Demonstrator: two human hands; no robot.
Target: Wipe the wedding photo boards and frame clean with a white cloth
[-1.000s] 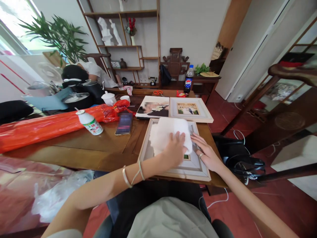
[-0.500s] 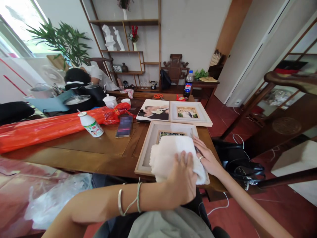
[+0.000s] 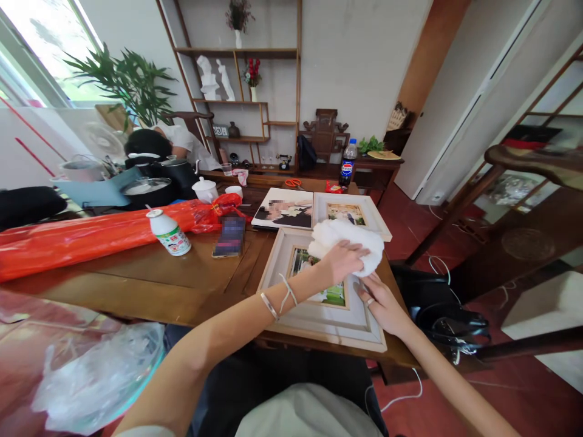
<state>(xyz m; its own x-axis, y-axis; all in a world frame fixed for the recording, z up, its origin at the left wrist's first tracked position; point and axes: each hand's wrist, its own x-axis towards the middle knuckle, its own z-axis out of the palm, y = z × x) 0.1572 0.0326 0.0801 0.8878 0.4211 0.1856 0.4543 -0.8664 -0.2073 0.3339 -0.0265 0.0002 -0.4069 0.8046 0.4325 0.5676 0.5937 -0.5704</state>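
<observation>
Wooden table (image 3: 207, 279) beneath picture frame (image 3: 334, 296), white bottle (image 3: 170, 233), red bundle (image 3: 91, 235).

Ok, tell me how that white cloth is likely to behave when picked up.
The white cloth is probably floppy, since it bunches in folds under the left hand. Its fluffy surface suggests it's light for its bulk and not slippery. Its rumpled shape seems unlikely to roll.

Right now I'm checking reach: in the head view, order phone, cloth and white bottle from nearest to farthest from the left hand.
1. Cloth: touching the left hand.
2. Phone: left of it, on the table.
3. White bottle: farther left, past the phone.
</observation>
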